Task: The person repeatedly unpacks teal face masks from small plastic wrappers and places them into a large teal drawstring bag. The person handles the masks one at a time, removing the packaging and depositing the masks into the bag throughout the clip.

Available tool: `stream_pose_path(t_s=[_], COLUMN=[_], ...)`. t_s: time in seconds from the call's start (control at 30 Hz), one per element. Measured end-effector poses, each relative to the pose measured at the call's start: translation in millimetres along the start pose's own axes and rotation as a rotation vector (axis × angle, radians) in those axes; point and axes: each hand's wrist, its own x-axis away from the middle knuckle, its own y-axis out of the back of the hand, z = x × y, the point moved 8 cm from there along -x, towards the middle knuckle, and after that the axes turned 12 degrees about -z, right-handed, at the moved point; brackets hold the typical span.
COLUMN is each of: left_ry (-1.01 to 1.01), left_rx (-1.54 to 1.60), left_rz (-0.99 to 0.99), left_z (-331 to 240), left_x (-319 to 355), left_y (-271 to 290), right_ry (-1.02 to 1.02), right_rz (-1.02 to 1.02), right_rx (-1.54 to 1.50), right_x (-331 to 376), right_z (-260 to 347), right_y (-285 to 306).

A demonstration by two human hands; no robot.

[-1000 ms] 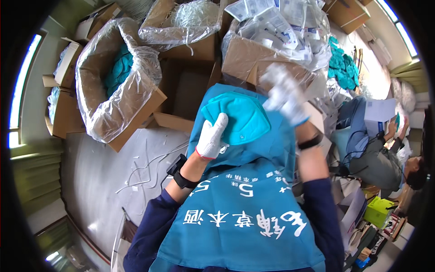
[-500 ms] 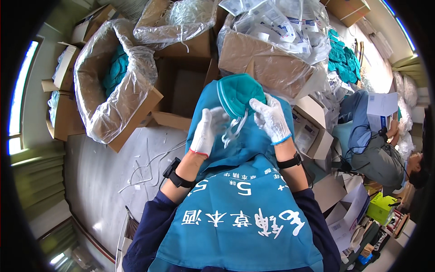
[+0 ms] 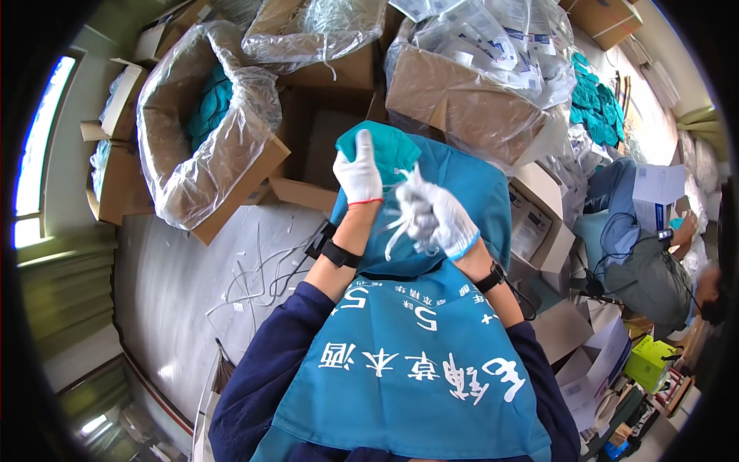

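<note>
A green cup-shaped face mask [image 3: 392, 148] is above my lap, over the blue apron [image 3: 469, 192]. My left hand [image 3: 359, 177], in a white knit glove with a red cuff, grips its left side with the thumb laid over the outside. Just below and right of it, my right hand [image 3: 443, 218], gloved in white with a blue cuff, is closed around white straps [image 3: 395, 237]. Loose strap ends stick out of that fist; its fingers are partly blurred, and where the straps join the mask is hard to make out.
Ahead at left, a plastic-lined carton [image 3: 219, 185] holds green masks. An open brown box [image 3: 312, 115] stands beside it. A large carton [image 3: 462, 100] overflows with clear packets. At right another person [image 3: 647, 254] sits among boxes. White cords [image 3: 246, 289] lie on the floor.
My left hand has moved up and taken hold of the mask, which has shifted left. My right hand has let go of the mask's edge, come down and closed on the straps.
</note>
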Motion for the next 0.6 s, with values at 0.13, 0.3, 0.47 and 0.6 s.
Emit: stream_pose_path(t_s=[0.13,0.3,0.47,0.6], left_ry=[-0.04,-0.013,0.158,0.218], left_rx=[-0.046,-0.098,-0.236,-0.235], left_rz=[0.308,0.419,0.387,0.29], left_z=[26.1,20.2,49.4,56.3], left_x=[25.2,65.1,68.5,60.7], left_y=[-22.5,-33.9,10.9,32.2], right_ry=[0.146,0.838,0.975,0.948], right_rz=[-0.413,-0.597,-1.254,-1.237], right_rx=[-0.358,0.307,1.583,0.915], right_x=[-39.2,-120.3,-111.1,-117.1], right_z=[35.2,91.4,69.6,61.6], right_y=[25.8,156.8,115.1,111.6])
